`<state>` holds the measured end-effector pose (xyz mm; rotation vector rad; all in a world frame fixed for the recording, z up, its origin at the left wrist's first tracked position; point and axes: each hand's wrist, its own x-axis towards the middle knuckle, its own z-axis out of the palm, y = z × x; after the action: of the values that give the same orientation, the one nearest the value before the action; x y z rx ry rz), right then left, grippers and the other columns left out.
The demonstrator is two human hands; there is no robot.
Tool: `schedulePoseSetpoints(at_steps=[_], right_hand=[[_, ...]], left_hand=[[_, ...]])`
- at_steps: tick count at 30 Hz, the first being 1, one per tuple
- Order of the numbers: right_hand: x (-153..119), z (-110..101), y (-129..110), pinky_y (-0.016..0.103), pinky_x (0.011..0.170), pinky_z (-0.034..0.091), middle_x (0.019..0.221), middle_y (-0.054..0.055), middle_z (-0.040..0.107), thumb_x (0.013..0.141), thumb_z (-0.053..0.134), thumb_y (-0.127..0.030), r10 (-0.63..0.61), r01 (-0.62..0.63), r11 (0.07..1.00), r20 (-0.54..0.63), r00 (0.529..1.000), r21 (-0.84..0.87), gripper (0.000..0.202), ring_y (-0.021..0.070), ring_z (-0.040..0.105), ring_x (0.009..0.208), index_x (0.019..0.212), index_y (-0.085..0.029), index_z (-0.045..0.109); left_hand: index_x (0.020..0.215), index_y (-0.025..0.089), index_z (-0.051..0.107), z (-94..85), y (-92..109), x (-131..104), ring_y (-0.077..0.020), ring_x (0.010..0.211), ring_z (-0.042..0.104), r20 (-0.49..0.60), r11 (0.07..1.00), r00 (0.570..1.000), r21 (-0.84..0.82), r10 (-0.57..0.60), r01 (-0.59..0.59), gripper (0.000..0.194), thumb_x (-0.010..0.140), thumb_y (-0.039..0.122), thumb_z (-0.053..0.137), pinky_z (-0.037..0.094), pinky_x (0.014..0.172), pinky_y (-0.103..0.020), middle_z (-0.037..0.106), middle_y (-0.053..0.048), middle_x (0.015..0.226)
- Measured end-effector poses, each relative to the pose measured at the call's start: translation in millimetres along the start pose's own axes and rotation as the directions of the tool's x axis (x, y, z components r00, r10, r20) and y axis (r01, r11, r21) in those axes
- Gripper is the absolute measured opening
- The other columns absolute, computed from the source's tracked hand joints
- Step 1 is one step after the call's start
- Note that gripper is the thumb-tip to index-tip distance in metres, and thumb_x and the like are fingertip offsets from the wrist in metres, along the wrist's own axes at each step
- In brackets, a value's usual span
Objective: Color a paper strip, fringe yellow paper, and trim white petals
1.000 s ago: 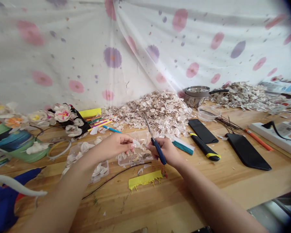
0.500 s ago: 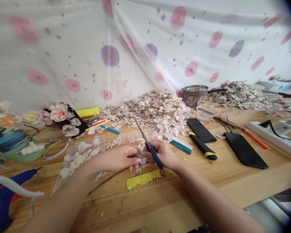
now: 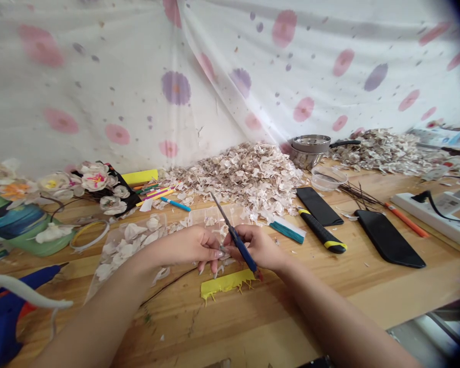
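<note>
My right hand (image 3: 258, 246) is closed around a pair of scissors (image 3: 242, 244) with dark blue handles, the blades pointing up and to the left over the petals. Its thumb and fingertips meet those of my left hand (image 3: 195, 246), also closed in a pinch. A thin dark stem (image 3: 168, 284) runs from the lower left in under my left fingers. What lies between the fingertips is small and mostly hidden. Just below the hands lies a yellow strip (image 3: 224, 284) with a fringed edge. Pale petals (image 3: 124, 245) fill a clear tray to the left.
A large petal heap (image 3: 249, 171) lies behind my hands. To the right are a teal strip (image 3: 287, 231), a black-and-yellow cutter (image 3: 320, 231), a phone (image 3: 389, 237) and a power strip (image 3: 440, 214). A blue glue gun (image 3: 7, 317) and finished flowers (image 3: 95, 179) are at the left.
The scissors have tilted slightly, their tips a little lower. My fingers have shifted a little and both hands stay together in the same spot.
</note>
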<state>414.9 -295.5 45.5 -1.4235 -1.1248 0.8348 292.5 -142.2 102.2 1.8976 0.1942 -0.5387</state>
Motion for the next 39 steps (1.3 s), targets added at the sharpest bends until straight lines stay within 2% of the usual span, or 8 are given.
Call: schedulePoseSetpoints(at_steps=[7,11,14,18,22,27,31,39], right_hand=[[0,1,2,0.021,0.053,0.039,0.067,0.000,0.057,0.071,0.071,-0.035,-0.055,0.057,0.998,-0.066,0.996,0.021,0.024,0.0101,0.047,0.058,0.076,-0.015,0.061],[2,1,5,0.021,0.051,0.037,0.065,-0.002,0.053,0.073,0.069,-0.035,-0.086,0.090,0.996,-0.137,0.987,0.018,0.022,0.0095,0.045,0.056,0.078,-0.015,0.060],[3,1,3,0.021,0.050,0.036,0.062,-0.003,0.051,0.074,0.068,-0.037,-0.095,0.103,0.994,-0.177,0.980,0.042,0.024,0.0093,0.043,0.054,0.078,-0.016,0.059],[3,-2,-2,0.022,0.046,0.033,0.056,-0.005,0.046,0.072,0.068,-0.051,-0.009,0.045,0.985,-0.211,0.978,0.168,0.037,0.0088,0.039,0.048,0.077,-0.017,0.055],[1,-7,0,0.022,0.044,0.028,0.055,-0.006,0.041,0.066,0.067,-0.065,0.014,0.017,0.981,-0.156,0.988,0.194,0.051,0.0083,0.035,0.046,0.078,-0.017,0.051],[-2,-9,4,0.029,0.064,0.041,0.079,0.002,0.049,0.075,0.048,-0.075,-0.162,0.161,0.986,-0.061,0.985,-0.032,0.059,0.0151,0.046,0.069,0.091,-0.018,0.049],[-3,-8,6,0.034,0.072,0.044,0.084,0.005,0.052,0.077,0.048,-0.073,-0.127,0.137,0.975,0.067,0.990,-0.172,0.057,0.0205,0.049,0.080,0.092,-0.019,0.048],[-4,-10,0,0.036,0.073,0.043,0.088,0.006,0.051,0.076,0.054,-0.057,-0.043,0.074,0.983,0.180,0.983,-0.170,0.044,0.0202,0.049,0.078,0.093,-0.017,0.047]], left_hand=[[0.078,0.017,0.063,-3.2,0,4,-0.0117,0.057,0.059,-0.073,0.999,0.997,-0.031,-0.039,0.037,0.023,0.070,0.038,0.067,0.045,0.060,-0.024,0.070,-0.002,0.079],[0.086,0.016,0.064,-6.1,-1,5,-0.0137,0.061,0.061,-0.176,0.998,0.984,-0.062,-0.025,0.015,0.029,0.066,0.038,0.067,0.046,0.065,-0.026,0.068,0.000,0.076],[0.091,0.017,0.064,-6.5,2,3,-0.0157,0.065,0.064,-0.267,1.000,0.964,-0.019,0.008,-0.013,0.030,0.069,0.038,0.064,0.047,0.068,-0.027,0.068,0.000,0.074],[0.093,0.018,0.063,-5.5,10,-5,-0.0159,0.068,0.064,-0.417,0.998,0.908,-0.013,0.052,-0.063,0.031,0.069,0.037,0.062,0.048,0.069,-0.028,0.069,-0.001,0.078],[0.092,0.017,0.064,-5.2,15,-15,-0.0164,0.072,0.064,-0.576,0.990,0.811,-0.014,0.104,-0.137,0.031,0.070,0.038,0.065,0.048,0.072,-0.028,0.069,0.000,0.071],[0.093,0.018,0.067,-4.8,15,-19,-0.0147,0.067,0.063,-0.654,0.975,0.743,-0.040,0.140,-0.219,0.029,0.072,0.037,0.067,0.048,0.070,-0.026,0.069,0.001,0.066],[0.089,0.019,0.070,-4.6,13,-19,-0.0131,0.066,0.061,-0.663,0.967,0.734,-0.064,0.144,-0.247,0.024,0.071,0.035,0.070,0.048,0.068,-0.024,0.069,0.002,0.066],[0.085,0.020,0.072,-4.8,14,-20,-0.0099,0.064,0.059,-0.633,0.958,0.759,-0.090,0.155,-0.271,0.018,0.072,0.032,0.071,0.048,0.065,-0.020,0.072,0.001,0.073]])
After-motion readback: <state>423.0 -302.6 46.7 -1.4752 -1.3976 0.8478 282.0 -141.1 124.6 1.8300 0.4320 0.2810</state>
